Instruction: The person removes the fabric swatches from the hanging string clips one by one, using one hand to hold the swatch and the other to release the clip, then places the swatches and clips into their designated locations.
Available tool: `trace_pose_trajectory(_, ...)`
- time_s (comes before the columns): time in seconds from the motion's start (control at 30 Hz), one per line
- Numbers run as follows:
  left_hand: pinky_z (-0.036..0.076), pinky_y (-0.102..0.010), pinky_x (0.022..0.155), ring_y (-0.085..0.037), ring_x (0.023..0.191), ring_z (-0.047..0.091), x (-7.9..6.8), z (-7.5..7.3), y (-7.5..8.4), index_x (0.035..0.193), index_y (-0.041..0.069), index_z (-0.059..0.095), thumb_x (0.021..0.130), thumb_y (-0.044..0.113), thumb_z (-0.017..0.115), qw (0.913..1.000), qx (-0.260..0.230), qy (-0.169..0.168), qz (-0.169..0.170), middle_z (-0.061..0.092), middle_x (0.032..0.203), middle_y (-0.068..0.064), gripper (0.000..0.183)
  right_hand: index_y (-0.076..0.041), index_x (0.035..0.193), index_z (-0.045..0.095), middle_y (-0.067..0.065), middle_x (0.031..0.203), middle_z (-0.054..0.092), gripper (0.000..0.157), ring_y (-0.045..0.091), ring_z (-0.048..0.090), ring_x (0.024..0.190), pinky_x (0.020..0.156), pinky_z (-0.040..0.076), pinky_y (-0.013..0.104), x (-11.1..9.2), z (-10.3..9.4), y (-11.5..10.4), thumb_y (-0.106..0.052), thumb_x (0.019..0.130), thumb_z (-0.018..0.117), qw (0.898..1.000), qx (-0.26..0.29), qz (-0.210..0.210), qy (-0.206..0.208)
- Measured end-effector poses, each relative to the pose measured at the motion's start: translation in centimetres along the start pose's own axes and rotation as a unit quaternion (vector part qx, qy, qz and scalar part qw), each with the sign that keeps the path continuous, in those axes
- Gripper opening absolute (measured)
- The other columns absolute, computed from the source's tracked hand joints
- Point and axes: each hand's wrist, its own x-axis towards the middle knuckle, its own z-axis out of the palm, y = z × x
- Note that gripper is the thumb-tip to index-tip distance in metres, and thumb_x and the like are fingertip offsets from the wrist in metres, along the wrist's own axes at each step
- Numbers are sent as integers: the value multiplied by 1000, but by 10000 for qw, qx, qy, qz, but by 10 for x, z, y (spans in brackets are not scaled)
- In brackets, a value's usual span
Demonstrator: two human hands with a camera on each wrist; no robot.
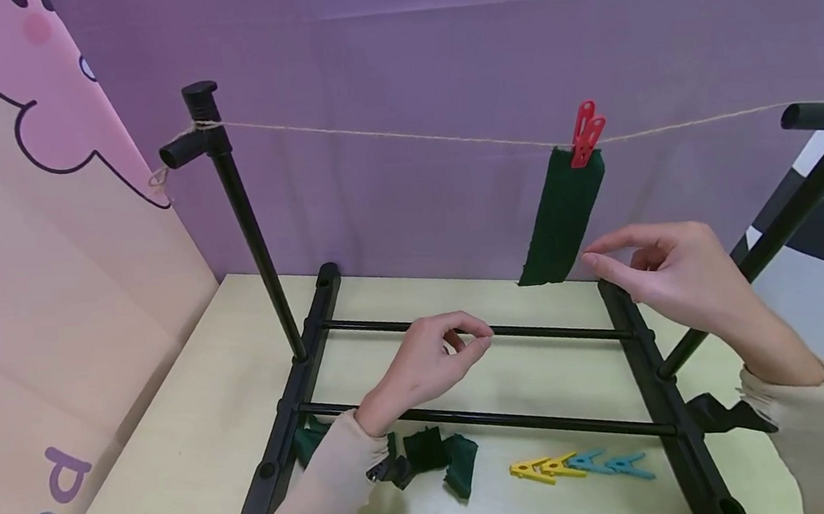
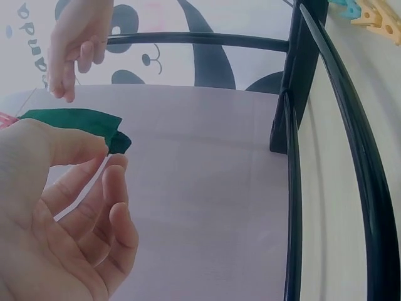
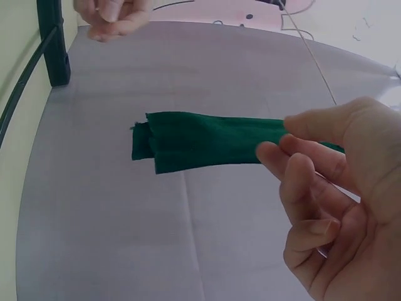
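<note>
A dark green cloth strip [image 1: 561,216] hangs from a string [image 1: 384,133], held by a red clothespin [image 1: 586,135]. Its lower end shows two layers in the right wrist view. My right hand [image 1: 673,271] is beside the cloth's lower right edge, fingers loosely bent, with a gap between thumb and index fingertips. In the right wrist view those fingertips overlap the cloth [image 3: 213,141]. My left hand [image 1: 438,359] hovers over the frame's rails, lower and left of the cloth, with thumb and index tips close together and nothing seen between them.
A black stand [image 1: 311,326] with two uprights and two cross rails carries the string. Yellow clothespins [image 1: 547,467] and blue clothespins [image 1: 609,464] lie on the table [image 1: 176,449] at the front. Folded dark green cloths [image 1: 461,463] lie near my left forearm. A purple backdrop [image 1: 391,58] stands behind.
</note>
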Motion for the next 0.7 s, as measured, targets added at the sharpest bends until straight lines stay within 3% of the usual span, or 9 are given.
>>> trace_pose_trajectory(0.3,47,-24,61,-9,79,64,8,-2,9,116,19,79,103,24,71,9999,-117,113,6,77,106,6,16,-18,115,83,-4,47,50,20,10,38,41,41,25,30,5,-3,-9,-17,96,79,9990,169,-119,386)
trace_pose_trajectory(0.7,52,-27,62,-11,82,65,27,-11,19,114,22,79,102,25,71,9993,-115,357,1,78,111,7,15,-16,116,82,-5,46,47,21,9,34,39,39,22,32,12,-9,-22,-14,96,78,9955,465,-211,800)
